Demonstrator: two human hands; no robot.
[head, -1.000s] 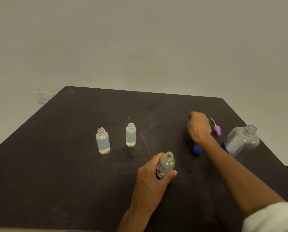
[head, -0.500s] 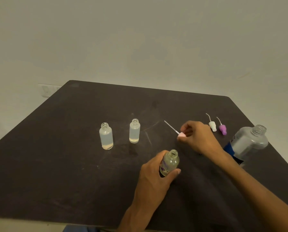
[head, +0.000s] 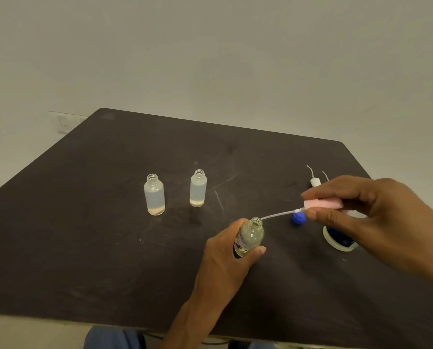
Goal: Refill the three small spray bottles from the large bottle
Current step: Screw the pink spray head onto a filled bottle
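Note:
My left hand (head: 225, 250) grips a small clear spray bottle (head: 251, 235) with a purple label, uncapped and tilted right. My right hand (head: 371, 212) pinches a pink spray head (head: 322, 204); its thin dip tube (head: 278, 215) points left, its tip at the bottle's mouth. Two more small uncapped bottles (head: 154, 194) (head: 198, 188) stand upright mid-table with a little liquid at the bottom. The large bottle (head: 338, 239) stands behind my right hand, only its base showing.
A blue cap (head: 298, 218) lies on the dark table (head: 84, 235) beside the held bottle. A white spray head (head: 314, 181) with its tube lies further back; another tube pokes out behind my right hand. A pale wall stands beyond the table.
My right hand lifted the pink spray head from the table, turned it and brought its tube tip to the mouth of the held bottle. The left hand tilted the bottle slightly.

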